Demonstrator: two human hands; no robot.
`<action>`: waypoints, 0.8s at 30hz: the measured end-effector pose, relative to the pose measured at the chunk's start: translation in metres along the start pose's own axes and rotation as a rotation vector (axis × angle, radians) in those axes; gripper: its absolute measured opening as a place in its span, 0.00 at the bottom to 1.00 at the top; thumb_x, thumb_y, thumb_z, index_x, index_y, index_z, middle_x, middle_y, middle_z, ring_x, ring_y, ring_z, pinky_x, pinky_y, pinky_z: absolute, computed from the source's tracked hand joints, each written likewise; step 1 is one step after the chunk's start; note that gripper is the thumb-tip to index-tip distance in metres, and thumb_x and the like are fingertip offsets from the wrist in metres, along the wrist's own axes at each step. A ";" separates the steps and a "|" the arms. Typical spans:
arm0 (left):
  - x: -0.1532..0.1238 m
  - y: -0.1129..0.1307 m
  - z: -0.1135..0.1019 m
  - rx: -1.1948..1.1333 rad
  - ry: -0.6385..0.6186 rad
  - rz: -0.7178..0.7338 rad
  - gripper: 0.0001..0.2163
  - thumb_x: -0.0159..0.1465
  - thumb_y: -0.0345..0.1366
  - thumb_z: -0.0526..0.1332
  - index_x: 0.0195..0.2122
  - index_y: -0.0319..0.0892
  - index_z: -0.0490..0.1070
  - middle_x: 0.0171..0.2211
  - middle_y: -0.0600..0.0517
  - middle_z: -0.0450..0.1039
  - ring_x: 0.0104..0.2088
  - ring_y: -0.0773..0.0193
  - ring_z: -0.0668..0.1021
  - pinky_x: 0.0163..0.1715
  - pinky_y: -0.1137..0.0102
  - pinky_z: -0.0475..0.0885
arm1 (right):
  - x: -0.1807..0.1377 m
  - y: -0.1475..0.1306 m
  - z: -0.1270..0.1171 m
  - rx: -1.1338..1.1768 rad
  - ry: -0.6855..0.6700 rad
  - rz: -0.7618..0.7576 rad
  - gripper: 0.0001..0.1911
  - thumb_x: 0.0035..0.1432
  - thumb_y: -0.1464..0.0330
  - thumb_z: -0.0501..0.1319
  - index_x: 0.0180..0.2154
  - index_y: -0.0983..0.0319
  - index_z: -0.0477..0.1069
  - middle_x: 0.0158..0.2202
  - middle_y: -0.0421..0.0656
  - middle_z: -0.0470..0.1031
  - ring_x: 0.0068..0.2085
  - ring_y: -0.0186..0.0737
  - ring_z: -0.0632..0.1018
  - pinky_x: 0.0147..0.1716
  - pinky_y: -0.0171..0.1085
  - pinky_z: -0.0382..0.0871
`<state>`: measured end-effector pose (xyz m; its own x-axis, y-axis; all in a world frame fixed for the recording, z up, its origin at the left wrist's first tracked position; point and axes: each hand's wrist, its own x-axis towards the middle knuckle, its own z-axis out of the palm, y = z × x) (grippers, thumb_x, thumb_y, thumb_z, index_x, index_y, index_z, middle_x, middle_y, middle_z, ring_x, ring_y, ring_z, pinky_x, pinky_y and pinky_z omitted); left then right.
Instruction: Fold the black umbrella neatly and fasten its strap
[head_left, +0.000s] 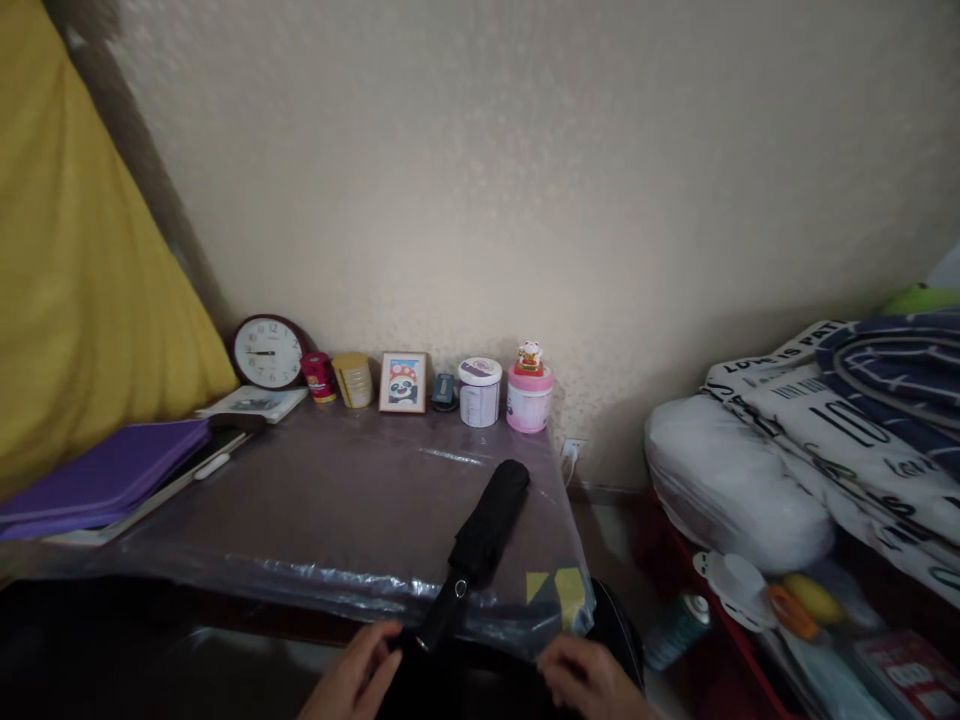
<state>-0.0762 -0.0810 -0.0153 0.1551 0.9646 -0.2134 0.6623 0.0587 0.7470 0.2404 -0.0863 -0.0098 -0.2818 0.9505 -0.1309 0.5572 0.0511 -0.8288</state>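
Observation:
A folded black umbrella (489, 525) lies slantwise on the plastic-covered table (337, 490), its handle towards me and reaching over the front edge. My left hand (356, 670) is low in view, just left of the handle's end and apart from it. Its fingers are bent, with a gap between thumb and forefinger and nothing in them. To the right of the handle, below the table's front corner, my right hand (589, 675) has loosely curled fingers and holds nothing that I can see.
Along the wall stand a clock (268, 352), a red can (319, 378), a yellow-lidded can (352, 380), a framed panda picture (403, 383), a white tub (480, 395) and a pink tub (529, 405) bearing a cat figurine (529, 357). Purple folders (112, 475) lie left; bedding (825, 420) is piled right.

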 end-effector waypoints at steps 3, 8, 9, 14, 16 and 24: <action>0.031 0.017 0.011 0.051 0.103 0.136 0.24 0.60 0.49 0.47 0.55 0.46 0.54 0.51 0.50 0.64 0.50 0.62 0.68 0.50 0.66 0.62 | 0.042 -0.026 -0.008 0.055 0.238 -0.139 0.12 0.55 0.61 0.51 0.29 0.59 0.70 0.27 0.39 0.71 0.30 0.36 0.72 0.31 0.33 0.65; 0.061 0.046 0.033 0.038 -0.007 0.197 0.33 0.59 0.44 0.51 0.61 0.42 0.36 0.60 0.48 0.51 0.58 0.63 0.59 0.55 0.69 0.55 | 0.116 -0.034 -0.003 0.137 0.473 -0.217 0.13 0.55 0.63 0.51 0.39 0.60 0.69 0.36 0.43 0.71 0.29 0.36 0.74 0.29 0.35 0.70; 0.063 0.051 0.035 0.038 -0.012 0.201 0.35 0.59 0.43 0.51 0.61 0.43 0.30 0.59 0.48 0.53 0.57 0.63 0.61 0.53 0.70 0.57 | 0.126 -0.035 -0.001 0.103 0.491 -0.234 0.14 0.55 0.64 0.51 0.40 0.60 0.68 0.36 0.44 0.70 0.29 0.36 0.73 0.30 0.36 0.70; 0.065 0.076 0.039 0.319 0.027 0.060 0.37 0.59 0.37 0.53 0.60 0.47 0.24 0.53 0.43 0.63 0.44 0.57 0.73 0.39 0.69 0.66 | 0.150 -0.051 0.002 -0.218 0.376 -0.364 0.15 0.54 0.67 0.53 0.44 0.58 0.68 0.41 0.44 0.68 0.32 0.35 0.73 0.36 0.36 0.68; 0.067 0.086 0.041 0.410 0.045 0.031 0.38 0.58 0.36 0.53 0.60 0.47 0.24 0.50 0.42 0.64 0.41 0.57 0.74 0.36 0.69 0.65 | 0.153 -0.057 -0.002 -0.285 0.284 -0.402 0.16 0.54 0.70 0.53 0.45 0.57 0.68 0.43 0.43 0.68 0.36 0.36 0.73 0.39 0.35 0.67; 0.079 0.088 0.051 0.519 0.073 0.003 0.35 0.59 0.35 0.53 0.61 0.48 0.29 0.46 0.42 0.66 0.38 0.56 0.75 0.34 0.68 0.65 | 0.168 -0.057 -0.004 -0.236 0.262 -0.371 0.08 0.49 0.74 0.55 0.32 0.60 0.71 0.34 0.41 0.69 0.34 0.35 0.72 0.36 0.34 0.66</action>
<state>0.0320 -0.0127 0.0012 0.1183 0.9810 -0.1534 0.9409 -0.0614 0.3331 0.1644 0.0722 0.0176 -0.3059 0.8984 0.3151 0.6263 0.4391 -0.6441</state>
